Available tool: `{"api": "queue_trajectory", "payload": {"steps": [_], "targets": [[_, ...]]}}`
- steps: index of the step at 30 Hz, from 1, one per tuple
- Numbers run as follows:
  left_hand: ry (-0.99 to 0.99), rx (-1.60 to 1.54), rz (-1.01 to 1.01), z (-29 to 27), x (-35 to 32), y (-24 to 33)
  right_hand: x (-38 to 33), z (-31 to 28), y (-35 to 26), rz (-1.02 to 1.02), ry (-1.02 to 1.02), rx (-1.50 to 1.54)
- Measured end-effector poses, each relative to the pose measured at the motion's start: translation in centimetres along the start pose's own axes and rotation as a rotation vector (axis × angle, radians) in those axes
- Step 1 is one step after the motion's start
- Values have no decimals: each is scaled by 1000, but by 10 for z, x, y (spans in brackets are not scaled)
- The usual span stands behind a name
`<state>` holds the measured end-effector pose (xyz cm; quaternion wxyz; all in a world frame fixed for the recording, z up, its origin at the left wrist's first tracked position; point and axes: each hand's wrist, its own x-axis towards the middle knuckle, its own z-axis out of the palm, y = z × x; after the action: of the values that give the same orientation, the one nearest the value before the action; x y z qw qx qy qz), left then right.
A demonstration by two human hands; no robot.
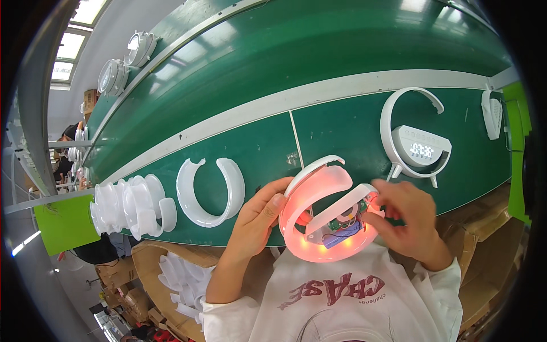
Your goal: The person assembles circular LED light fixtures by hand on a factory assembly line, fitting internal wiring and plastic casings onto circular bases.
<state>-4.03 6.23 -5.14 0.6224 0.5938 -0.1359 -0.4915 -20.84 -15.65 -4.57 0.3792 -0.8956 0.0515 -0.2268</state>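
In the head view, the left hand (259, 214) grips the left side of a round lamp (301, 245), thumb in front. The lamp glows red near the front edge of the green table (265, 151), its blue battery (342, 235) exposed. The right hand (411, 219) is at its right side; blur hides whether those fingers pinch anything. A clock lamp (389, 128) stands beyond; white shells (137, 205) sit left.

Smooth, milky plastic forms the ring lamp (339, 211) I hold; glossy plastic marks the stacked shells (134, 204), the tabletop (336, 134) shows a slick green sheen, my shirt (342, 313) is matt cloth, the open box (145, 268) dull cardboard.
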Motion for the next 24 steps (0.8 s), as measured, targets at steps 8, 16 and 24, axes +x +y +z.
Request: {"api": "queue_trajectory", "payload": {"steps": [8, 16, 24], "targets": [[-57, 6, 31, -5, -2, -5, 28, 27, 9, -383, 76, -78], [-34, 141, 2, -7, 2, -4, 23, 27, 5, -317, 75, -47], [-93, 261, 38, -4, 7, 5, 19, 30, 6, -350, 129, -81]]}}
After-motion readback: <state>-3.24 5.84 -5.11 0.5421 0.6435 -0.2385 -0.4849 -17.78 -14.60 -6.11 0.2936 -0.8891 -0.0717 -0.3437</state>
